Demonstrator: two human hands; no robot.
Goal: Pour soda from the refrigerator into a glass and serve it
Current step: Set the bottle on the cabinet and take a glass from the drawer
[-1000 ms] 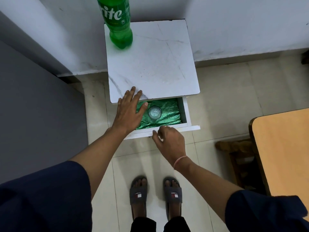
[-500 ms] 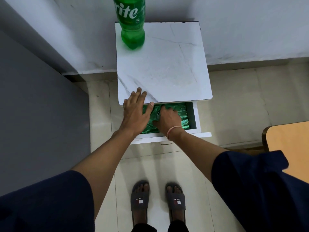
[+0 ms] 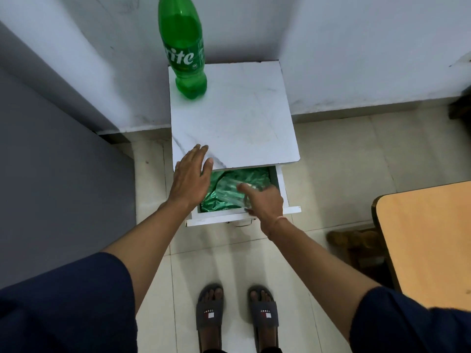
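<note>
A green Sprite bottle [image 3: 184, 52] stands upright at the back left corner of the white marble-look cabinet top [image 3: 234, 118]. Below the top, the drawer [image 3: 216, 220] is pulled open and shows crinkled green lining [image 3: 251, 174]. My right hand [image 3: 266, 203] is over the drawer, shut around a clear glass [image 3: 235, 192]. The glass is motion-blurred and lies tilted toward the left. My left hand [image 3: 191, 178] rests flat with fingers spread on the front left edge of the cabinet top.
A large grey panel [image 3: 51, 174] fills the left side next to the cabinet. A wooden table [image 3: 428, 238] is at the right, with a brown wooden piece [image 3: 356, 242] beneath it. White walls are behind. My sandalled feet stand on pale floor tiles.
My right hand left the drawer front, reached into the drawer and closed on the glass, which now sits tilted in its grip. My left hand stayed on the cabinet top.
</note>
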